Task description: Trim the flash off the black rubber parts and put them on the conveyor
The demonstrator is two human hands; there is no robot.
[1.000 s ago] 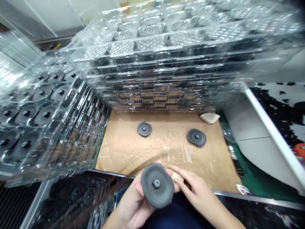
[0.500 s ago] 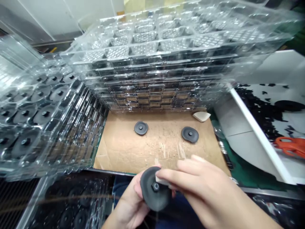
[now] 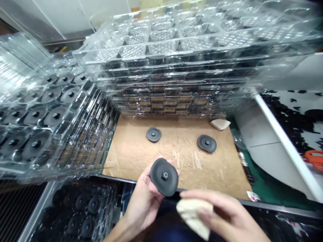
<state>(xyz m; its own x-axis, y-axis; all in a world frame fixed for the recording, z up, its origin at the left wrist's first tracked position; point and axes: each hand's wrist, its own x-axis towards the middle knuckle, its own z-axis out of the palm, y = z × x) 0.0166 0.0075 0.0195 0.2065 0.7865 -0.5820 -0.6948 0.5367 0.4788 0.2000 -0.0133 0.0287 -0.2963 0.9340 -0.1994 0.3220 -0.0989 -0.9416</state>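
My left hand [image 3: 143, 205] is closed around a dark grey rubber disc [image 3: 164, 177] with a small metal nut at its centre, held up facing me. Just to the right and lower, my right hand [image 3: 227, 218] pinches a pale beige cloth pad [image 3: 193, 215], a little apart from the disc. Two more of the same discs [image 3: 153, 134] [image 3: 207, 143] lie flat on the brown cardboard sheet [image 3: 176, 161] beyond my hands.
A tall stack of clear plastic trays [image 3: 176, 67] stands behind the cardboard. Another stack holding discs [image 3: 45, 117] leans at the left. A tray of discs [image 3: 80, 208] lies lower left. A beige pad [image 3: 220, 124] and orange scissors [image 3: 314, 158] are at the right.
My right hand has drawn the cloth pad off the disc's face and down to the right. The left hand has lifted the disc slightly and its whole face now shows.
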